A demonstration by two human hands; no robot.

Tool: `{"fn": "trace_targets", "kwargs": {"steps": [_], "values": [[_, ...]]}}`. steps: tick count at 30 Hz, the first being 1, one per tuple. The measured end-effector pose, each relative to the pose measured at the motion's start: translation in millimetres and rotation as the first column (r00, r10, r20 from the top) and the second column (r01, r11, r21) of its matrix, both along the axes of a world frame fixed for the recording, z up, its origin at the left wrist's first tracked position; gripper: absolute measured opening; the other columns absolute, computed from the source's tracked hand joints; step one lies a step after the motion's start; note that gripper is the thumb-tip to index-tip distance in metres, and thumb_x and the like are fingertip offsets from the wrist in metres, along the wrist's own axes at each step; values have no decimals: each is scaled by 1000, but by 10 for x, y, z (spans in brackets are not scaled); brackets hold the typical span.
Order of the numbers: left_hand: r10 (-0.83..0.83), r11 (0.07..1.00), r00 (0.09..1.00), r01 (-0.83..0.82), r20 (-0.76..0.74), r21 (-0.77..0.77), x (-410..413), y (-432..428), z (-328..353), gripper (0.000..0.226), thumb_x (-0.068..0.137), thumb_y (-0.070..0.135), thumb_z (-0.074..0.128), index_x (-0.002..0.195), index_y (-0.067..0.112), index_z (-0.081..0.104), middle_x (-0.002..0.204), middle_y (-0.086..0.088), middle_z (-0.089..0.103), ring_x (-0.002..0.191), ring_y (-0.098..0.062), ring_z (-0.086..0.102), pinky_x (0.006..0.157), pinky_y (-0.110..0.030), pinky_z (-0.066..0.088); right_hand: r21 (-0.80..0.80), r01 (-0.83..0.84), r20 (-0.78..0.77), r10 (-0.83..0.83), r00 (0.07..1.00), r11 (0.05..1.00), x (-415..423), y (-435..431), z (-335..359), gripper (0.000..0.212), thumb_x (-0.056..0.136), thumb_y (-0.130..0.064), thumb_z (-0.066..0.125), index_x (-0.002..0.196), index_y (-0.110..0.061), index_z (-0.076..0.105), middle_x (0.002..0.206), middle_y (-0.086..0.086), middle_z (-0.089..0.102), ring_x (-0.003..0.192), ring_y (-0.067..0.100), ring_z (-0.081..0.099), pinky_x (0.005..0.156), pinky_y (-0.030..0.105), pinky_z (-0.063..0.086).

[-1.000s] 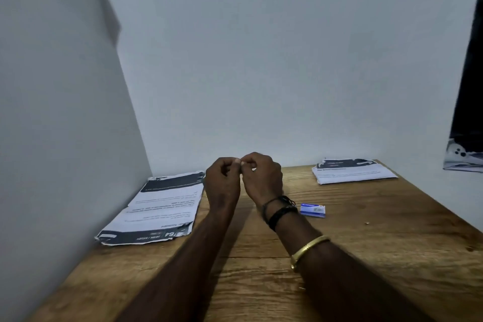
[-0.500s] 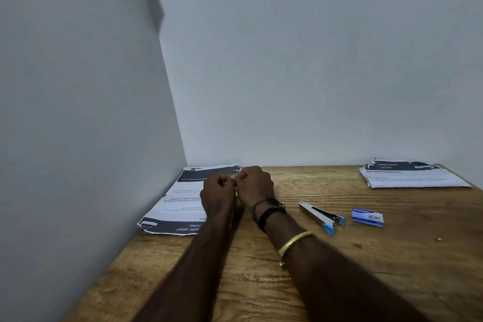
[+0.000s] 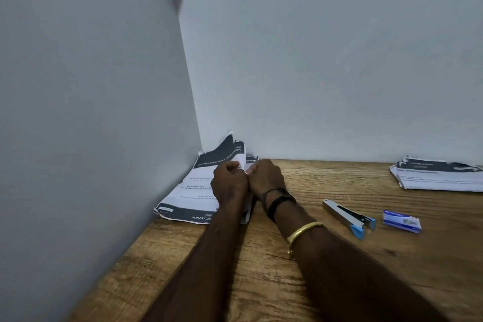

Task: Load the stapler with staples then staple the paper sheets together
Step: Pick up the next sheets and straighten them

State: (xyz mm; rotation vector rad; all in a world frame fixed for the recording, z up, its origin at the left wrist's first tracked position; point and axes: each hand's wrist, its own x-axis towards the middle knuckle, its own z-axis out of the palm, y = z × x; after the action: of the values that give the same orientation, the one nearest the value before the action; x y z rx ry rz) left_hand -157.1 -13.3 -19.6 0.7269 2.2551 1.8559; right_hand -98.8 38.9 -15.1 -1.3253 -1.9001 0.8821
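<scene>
Left grip [image 3: 230, 181] is curled and pinched on the top sheet of the left paper stack [image 3: 193, 191] in the back-left corner of the table [image 3: 261, 269], that sheet's far end being lifted and curled up near the wall. Right grip [image 3: 266, 178] is pressed against the left one, fingers curled and thumb tip at the sheet edge; whether anything is held there cannot be told. The stapler [image 3: 347, 217] is laid flat right of the right wrist, blue end nearest, with the staple box [image 3: 402, 221] just beside it and a second paper stack [image 3: 439, 176] at back right.
</scene>
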Motion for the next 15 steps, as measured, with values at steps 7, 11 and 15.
{"fn": "trace_targets", "kwargs": {"steps": [7, 11, 15], "values": [[42, 978, 990, -13, -135, 209, 98, -82, 123, 19, 89, 10, 59, 101, 15, 73, 104, 1, 75, 100, -19, 67, 87, -21, 42, -101, 9, -357, -45, 933, 995, 62, 44, 8, 18, 76, -22, 79, 67, -24, 65, 93, -2, 76, 97, 25, 71, 87, 42, 60], [23, 966, 987, 20, -162, 259, 195, -124, 184, 18, 90, 11, 60, 99, 17, 74, 96, 7, 73, 93, -14, 67, 79, -17, 39, -99, 38, -411, -76, 908, 994, 150, 54, 39, 14, 77, -20, 79, 71, -24, 67, 73, -15, 65, 87, 19, 71, 77, 27, 56], [-48, 964, 985, 89, -164, 250, 349, -135, 182, 16, 89, 11, 62, 98, 17, 74, 94, 6, 74, 92, -15, 68, 85, -25, 50, -96, 52, -441, -89, 893, 994, 250, 15, 55, 17, 77, -26, 82, 70, -25, 66, 74, -12, 68, 84, 19, 72, 77, 33, 60]]}}
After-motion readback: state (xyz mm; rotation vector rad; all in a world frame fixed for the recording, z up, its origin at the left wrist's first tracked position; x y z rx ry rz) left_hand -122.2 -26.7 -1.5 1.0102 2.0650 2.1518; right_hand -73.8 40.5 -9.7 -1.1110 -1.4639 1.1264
